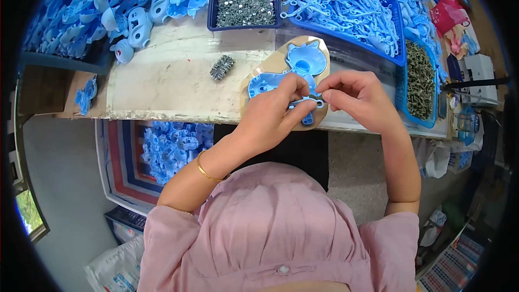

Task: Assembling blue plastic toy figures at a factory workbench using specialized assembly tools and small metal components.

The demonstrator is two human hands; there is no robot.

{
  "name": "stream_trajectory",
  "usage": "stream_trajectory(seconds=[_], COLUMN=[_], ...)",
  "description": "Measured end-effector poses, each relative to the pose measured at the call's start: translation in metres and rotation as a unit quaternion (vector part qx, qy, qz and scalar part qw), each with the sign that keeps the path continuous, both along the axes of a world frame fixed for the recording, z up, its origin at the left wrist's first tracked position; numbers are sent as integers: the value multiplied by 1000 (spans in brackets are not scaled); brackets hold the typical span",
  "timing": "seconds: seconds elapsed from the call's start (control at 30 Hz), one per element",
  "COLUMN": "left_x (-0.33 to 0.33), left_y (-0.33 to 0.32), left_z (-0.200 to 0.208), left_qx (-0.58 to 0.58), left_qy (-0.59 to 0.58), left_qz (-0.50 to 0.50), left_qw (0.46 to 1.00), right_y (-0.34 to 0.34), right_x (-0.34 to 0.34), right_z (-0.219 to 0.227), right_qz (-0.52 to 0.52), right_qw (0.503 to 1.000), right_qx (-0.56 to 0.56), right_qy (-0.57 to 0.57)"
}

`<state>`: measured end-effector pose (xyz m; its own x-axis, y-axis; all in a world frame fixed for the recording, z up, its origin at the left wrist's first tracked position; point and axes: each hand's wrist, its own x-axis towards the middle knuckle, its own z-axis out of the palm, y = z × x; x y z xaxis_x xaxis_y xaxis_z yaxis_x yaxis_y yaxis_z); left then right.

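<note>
Left hand: left hand (270,109) over the board; thumb and index fingers pinch a pale blue stick (319,104) by its shank, ring end pointing right.
Right hand: right hand (363,100) at the ring end, thumb and index fingertips nearly together; cannot tell whether they grip anything small.
Stick: held above the lower part of a blue shell (260,82), near the desk's front edge.
Board: tan board (258,67) under the shell, its lower end reaching the front edge of the desk (157,84).
Left room: widest stretch of desk top, a clump of metal pieces (221,68) on it, well apart from the hands.
Right room: narrower; blue bin (403,94) of dark metal bits beyond the right hand.
Far side: dark tray (212,0) of small metal pieces beside a blue basket (401,30) of sticks; both limit reach.
Below the edge: striped crate (113,151) with blue parts, left of the person's lap.
</note>
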<state>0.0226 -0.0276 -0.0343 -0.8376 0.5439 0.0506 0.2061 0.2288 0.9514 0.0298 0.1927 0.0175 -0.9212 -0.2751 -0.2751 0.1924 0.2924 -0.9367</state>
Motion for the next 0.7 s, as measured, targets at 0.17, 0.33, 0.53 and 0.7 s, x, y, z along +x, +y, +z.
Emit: stream_trajectory(seconds=[0.17, 0.33, 0.53, 0.7], left_x=[1, 2, 2, 1], left_y=[-1, -1, -8, -17], left_z=[2, 8, 1, -2], left_qx=[-40, -153, -70, -113], left_qy=[61, 67, 146, 186], left_qz=[-5, -51, -37, 15], left_qw=[997, 985, 986, 976], right_y=[4, 3, 5, -16], right_x=[-4, -6, -11, 4], right_z=[8, 7, -10, -11], right_qz=[52, 113, 157, 88], right_qw=[998, 992, 987, 990], right_qx=[35, 46, -41, 38], right_qy=[-18, -35, 13, 104])
